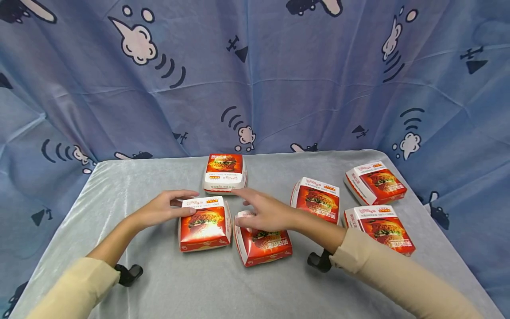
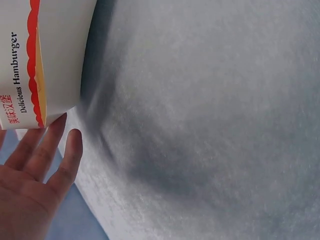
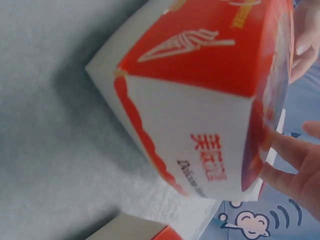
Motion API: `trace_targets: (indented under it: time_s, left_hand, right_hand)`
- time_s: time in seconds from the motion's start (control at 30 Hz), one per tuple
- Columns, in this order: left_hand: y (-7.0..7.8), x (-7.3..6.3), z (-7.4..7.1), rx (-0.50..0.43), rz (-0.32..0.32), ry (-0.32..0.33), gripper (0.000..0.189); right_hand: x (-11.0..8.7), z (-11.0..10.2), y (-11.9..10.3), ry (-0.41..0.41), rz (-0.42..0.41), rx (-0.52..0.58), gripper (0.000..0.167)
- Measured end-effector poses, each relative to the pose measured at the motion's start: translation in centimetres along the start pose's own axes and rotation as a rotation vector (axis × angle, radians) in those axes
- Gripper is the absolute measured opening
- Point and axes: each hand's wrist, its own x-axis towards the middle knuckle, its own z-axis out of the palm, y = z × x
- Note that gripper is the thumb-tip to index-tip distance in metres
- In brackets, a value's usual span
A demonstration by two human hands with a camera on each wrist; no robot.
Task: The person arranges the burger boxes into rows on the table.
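My left hand (image 1: 167, 208) is at the left side of a red and white hamburger box (image 1: 204, 226), thumb over its top and fingers near the back edge. In the left wrist view, loosely extended fingers (image 2: 42, 155) meet the end of that box (image 2: 60, 60). My right hand (image 1: 268, 210) reaches over a second hamburger box (image 1: 264, 246), its thumb lying across the top. The right wrist view has this box (image 3: 200, 115) up close, with spread fingers (image 3: 287, 150) at its far edge. Both boxes rest on the table side by side, slightly apart.
A hamburger box (image 1: 225, 170) turned the opposite way stands behind, near the right fingertips. To the right are three more boxes: one near the right forearm (image 1: 317, 199), a back one (image 1: 376, 182) and a front one (image 1: 382, 228). Grey cloth covers the table (image 1: 191, 288); a blue patterned curtain (image 1: 279, 88) hangs behind.
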Motion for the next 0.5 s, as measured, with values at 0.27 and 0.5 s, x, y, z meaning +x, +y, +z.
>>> trace_targets:
  time_s: [0.27,0.5]
  left_hand:
    - [-0.1,0.1,0.2,-0.013,0.006,-0.005,0.053]
    - [0.4,0.4,0.4,0.010,0.024,-0.027,0.049]
  right_hand:
    - [0.2,0.7,-1.0,-0.032,-0.012,-0.072,0.077]
    - [0.5,1.2,-1.6,-0.080,-0.002,-0.221,0.075]
